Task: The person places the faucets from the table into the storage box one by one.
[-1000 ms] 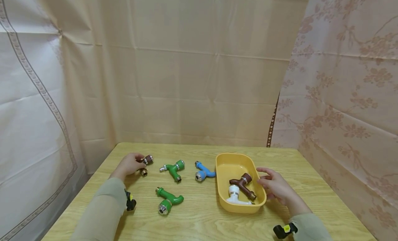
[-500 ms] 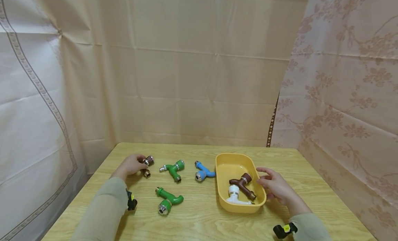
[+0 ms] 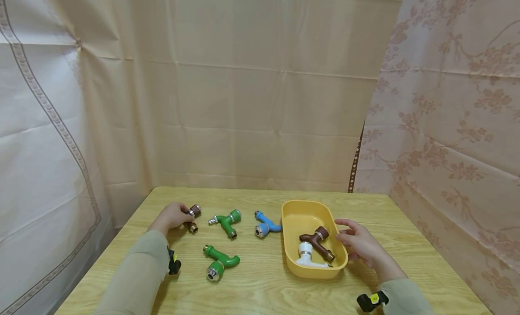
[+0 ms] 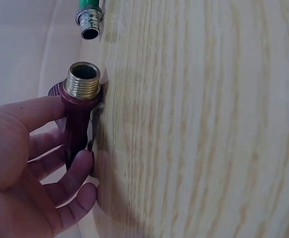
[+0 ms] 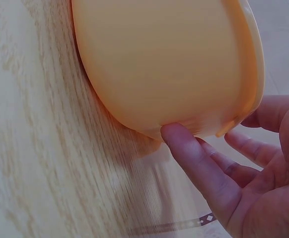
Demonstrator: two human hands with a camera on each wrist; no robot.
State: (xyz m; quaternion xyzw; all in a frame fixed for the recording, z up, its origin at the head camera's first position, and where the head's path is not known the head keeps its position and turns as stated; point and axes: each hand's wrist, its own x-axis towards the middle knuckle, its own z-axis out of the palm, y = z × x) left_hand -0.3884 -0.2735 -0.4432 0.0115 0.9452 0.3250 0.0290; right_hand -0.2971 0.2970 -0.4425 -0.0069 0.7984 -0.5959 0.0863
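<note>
My left hand [image 3: 172, 216] grips a brown faucet [image 3: 196, 210] by its body at the left of the table. In the left wrist view, the faucet's brass threaded end [image 4: 83, 82] points away from the palm, close by the tabletop. At the right, my right hand [image 3: 360, 243] touches the side of a yellow plastic tub [image 3: 298, 273] with its fingers extended. The right wrist view has the thumb [image 5: 181, 141] against the tub's outer wall, other fingers near the rim. Inside the tub lie another brown faucet [image 3: 314, 240] and a white faucet [image 3: 307, 256].
A green faucet with a silver nozzle [image 3: 227, 222] lies right of my left hand. A second green faucet [image 3: 221, 262] is nearer the front. Beside the tub's left wall rests a blue faucet [image 3: 266, 224]. Curtains [image 3: 260, 103] hang behind the wooden table [image 3: 260, 292].
My left hand has shifted slightly right with the brown faucet, whose threaded end has swung a little rightward and toward the front. The right hand and tub stay put.
</note>
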